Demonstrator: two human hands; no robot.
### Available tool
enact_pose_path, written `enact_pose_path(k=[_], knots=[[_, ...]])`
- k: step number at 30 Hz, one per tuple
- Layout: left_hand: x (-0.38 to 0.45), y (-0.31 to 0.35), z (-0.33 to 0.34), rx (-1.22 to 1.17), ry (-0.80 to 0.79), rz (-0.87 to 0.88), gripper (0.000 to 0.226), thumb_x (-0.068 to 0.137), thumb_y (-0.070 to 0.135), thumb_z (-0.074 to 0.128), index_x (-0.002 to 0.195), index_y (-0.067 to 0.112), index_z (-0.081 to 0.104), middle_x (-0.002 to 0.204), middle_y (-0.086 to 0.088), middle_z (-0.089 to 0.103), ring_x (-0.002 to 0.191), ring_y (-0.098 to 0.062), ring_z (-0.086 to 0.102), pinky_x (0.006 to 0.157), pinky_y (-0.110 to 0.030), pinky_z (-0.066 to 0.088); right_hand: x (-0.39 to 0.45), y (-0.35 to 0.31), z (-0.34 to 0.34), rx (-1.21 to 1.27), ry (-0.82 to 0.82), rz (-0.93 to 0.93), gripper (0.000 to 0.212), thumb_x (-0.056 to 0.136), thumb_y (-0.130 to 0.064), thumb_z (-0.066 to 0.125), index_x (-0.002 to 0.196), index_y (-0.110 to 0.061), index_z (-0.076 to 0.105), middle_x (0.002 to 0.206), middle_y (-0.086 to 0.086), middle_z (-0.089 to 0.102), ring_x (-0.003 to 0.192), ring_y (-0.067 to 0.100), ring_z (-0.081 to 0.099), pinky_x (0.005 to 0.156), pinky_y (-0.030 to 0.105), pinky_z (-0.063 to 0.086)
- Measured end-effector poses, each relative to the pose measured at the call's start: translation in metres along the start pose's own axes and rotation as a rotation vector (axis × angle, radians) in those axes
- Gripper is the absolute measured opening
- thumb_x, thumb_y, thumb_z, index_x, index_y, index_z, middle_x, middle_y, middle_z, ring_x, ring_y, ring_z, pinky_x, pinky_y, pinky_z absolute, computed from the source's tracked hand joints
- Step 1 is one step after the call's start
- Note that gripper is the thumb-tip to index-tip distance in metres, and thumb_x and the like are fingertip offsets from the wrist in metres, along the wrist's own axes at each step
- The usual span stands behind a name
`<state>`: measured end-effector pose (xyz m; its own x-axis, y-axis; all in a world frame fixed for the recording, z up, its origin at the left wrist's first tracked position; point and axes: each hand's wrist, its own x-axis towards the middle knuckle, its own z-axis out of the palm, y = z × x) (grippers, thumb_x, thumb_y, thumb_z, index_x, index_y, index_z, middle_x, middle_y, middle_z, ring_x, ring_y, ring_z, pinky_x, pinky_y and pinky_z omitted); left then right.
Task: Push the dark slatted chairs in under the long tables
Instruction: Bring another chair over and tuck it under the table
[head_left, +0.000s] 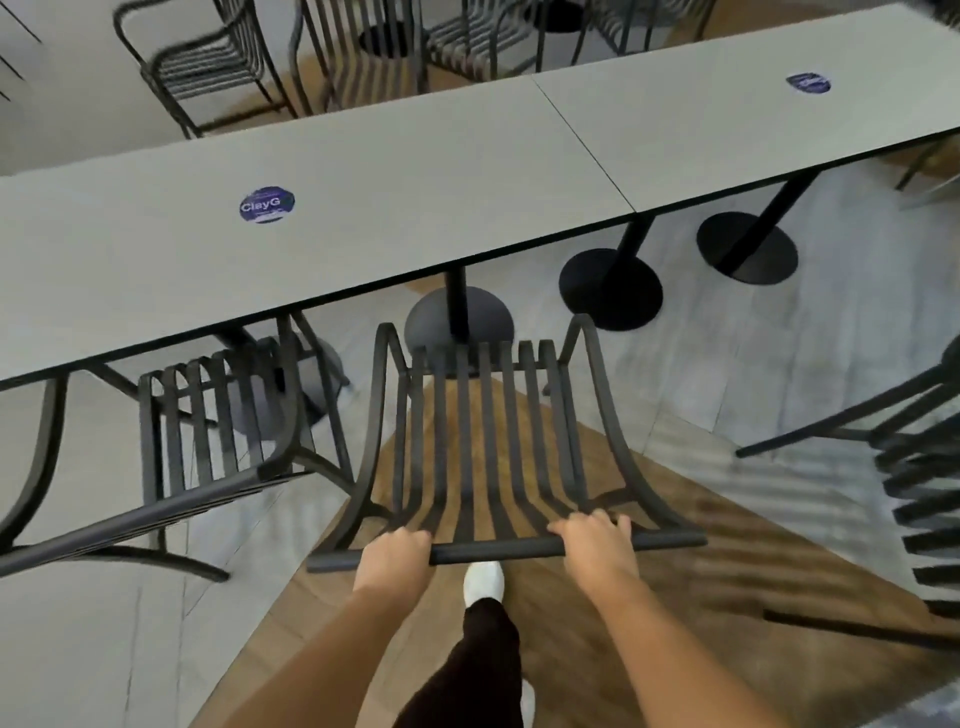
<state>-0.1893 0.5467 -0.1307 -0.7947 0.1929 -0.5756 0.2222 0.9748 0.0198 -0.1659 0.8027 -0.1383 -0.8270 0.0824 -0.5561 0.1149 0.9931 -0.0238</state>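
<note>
Chair (483, 441) stands on the floor facing the grey table (363, 171), seat front just short of its near edge. Left hand (395, 551) and right hand (597, 535) both grip its top rail.

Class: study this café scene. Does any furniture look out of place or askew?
Yes. The chair gripped by both hands, left hand and right hand, sits wholly clear of the table. The chair on the right stands angled away from the table.
</note>
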Motion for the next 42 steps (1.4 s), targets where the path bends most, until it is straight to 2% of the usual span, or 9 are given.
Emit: enact_pose_path(k=[8,22,30,35,37,39,42], knots=[[0.052,-0.006,-0.026,-0.117,-0.008,0.013,0.018,0.104,0.025,0.051,0.119,0.022,0.061,0.112,0.001,0.067,0.104,-0.02,0.066,0.086,-0.033,0.054,0.073,0.007,-0.048,-0.096,-0.06,-0.075,0.058,0.1,-0.007,0.043,0.147,-0.041,0.048,0.14,-0.004,0.056,0.131,0.025,0.044,0.109,0.046,0.031],[0.121,0.002,-0.074,-0.108,0.02,-0.037,0.02,0.107,0.024,0.048,0.122,0.018,0.06,0.115,-0.002,0.067,0.106,-0.022,0.066,0.084,-0.033,0.051,0.156,0.017,-0.11,-0.171,-0.054,-0.154,0.056,0.1,-0.012,0.052,0.147,-0.042,0.046,0.142,-0.004,0.055,0.136,0.025,0.042,0.113,0.049,0.029],[0.139,0.007,-0.089,-0.15,-0.008,-0.093,0.02,0.105,0.02,0.048,0.121,0.017,0.061,0.114,-0.003,0.068,0.107,-0.023,0.066,0.088,-0.034,0.053,0.177,0.024,-0.121,-0.194,-0.036,-0.211,0.054,0.101,-0.01,0.048,0.146,-0.04,0.048,0.141,-0.004,0.058,0.135,0.026,0.044,0.113,0.048,0.031],[0.144,0.005,-0.091,-0.252,-0.042,-0.116,0.021,0.102,0.027,0.055,0.12,0.022,0.063,0.112,0.0,0.068,0.104,-0.021,0.066,0.09,-0.034,0.055,0.181,0.028,-0.124,-0.192,-0.069,-0.244,0.054,0.1,-0.011,0.051,0.146,-0.038,0.048,0.141,-0.002,0.057,0.135,0.027,0.043,0.114,0.05,0.032],[0.146,0.005,-0.093,-0.314,-0.103,-0.106,0.026,0.098,0.036,0.062,0.121,0.023,0.063,0.11,0.001,0.067,0.102,-0.019,0.065,0.092,-0.035,0.055,0.183,0.028,-0.128,-0.173,-0.122,-0.25,0.054,0.1,-0.015,0.055,0.148,-0.037,0.047,0.143,0.0,0.054,0.136,0.028,0.042,0.115,0.05,0.031],[0.146,0.005,-0.099,-0.335,-0.177,-0.075,0.039,0.094,0.049,0.067,0.123,0.023,0.062,0.111,0.002,0.065,0.102,-0.019,0.063,0.093,-0.036,0.054,0.186,0.03,-0.134,-0.102,-0.198,-0.268,0.055,0.097,-0.028,0.063,0.148,-0.037,0.047,0.144,0.0,0.051,0.136,0.028,0.042,0.115,0.049,0.032],[0.146,0.007,-0.11,-0.273,-0.216,-0.03,0.058,0.088,0.063,0.067,0.13,0.024,0.059,0.118,0.001,0.062,0.107,-0.02,0.061,0.095,-0.038,0.053,0.183,0.038,-0.147,0.179,-0.315,-0.23,0.076,0.08,-0.056,0.077,0.148,-0.038,0.046,0.146,-0.003,0.052,0.135,0.024,0.047,0.111,0.046,0.043]])
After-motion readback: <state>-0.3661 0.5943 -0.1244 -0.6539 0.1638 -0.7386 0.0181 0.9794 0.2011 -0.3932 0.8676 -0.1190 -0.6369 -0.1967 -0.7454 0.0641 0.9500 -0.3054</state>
